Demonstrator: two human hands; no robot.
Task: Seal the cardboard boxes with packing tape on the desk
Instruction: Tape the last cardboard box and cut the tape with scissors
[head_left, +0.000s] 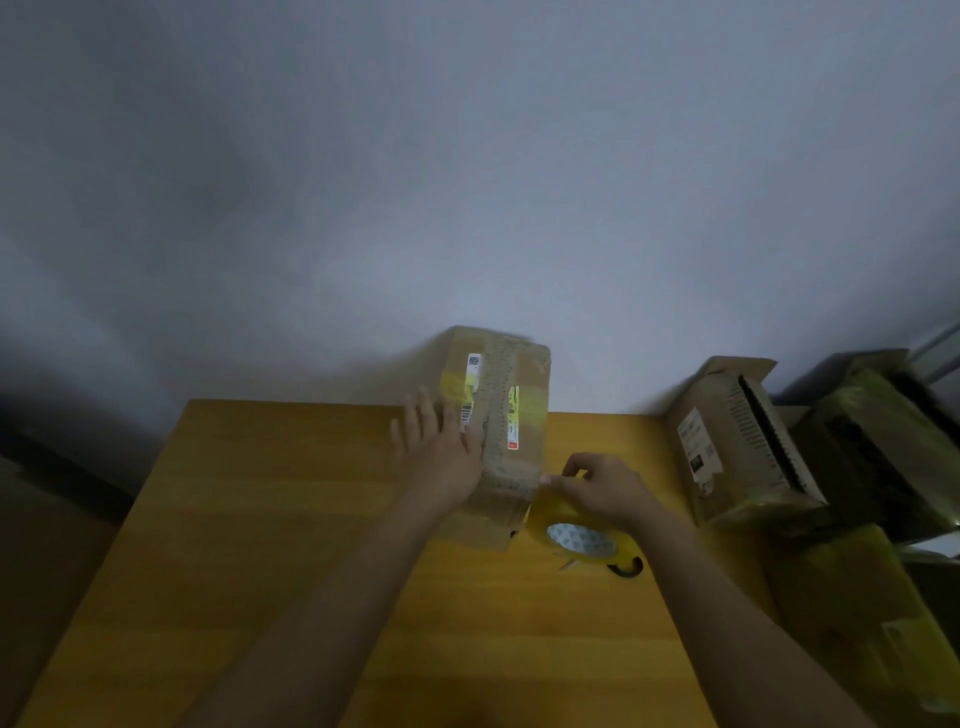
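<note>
A brown cardboard box (511, 415) with shipping labels and old tape along its top seam lies at the middle back of the yellow wooden desk (291, 545). My left hand (441, 449) rests flat, fingers spread, on the box's left side. My right hand (605, 488) grips the top of a yellowish roll of packing tape (576, 538) that stands right beside the box's near right corner. A stretch of tape seems to run from the roll to that corner.
A second cardboard box (737, 441) with an open slot in its top stands at the desk's right back. Further boxes and yellow packaging (878, 452) crowd the right edge. A small dark object (626, 566) lies by the roll. A grey wall rises behind the desk.
</note>
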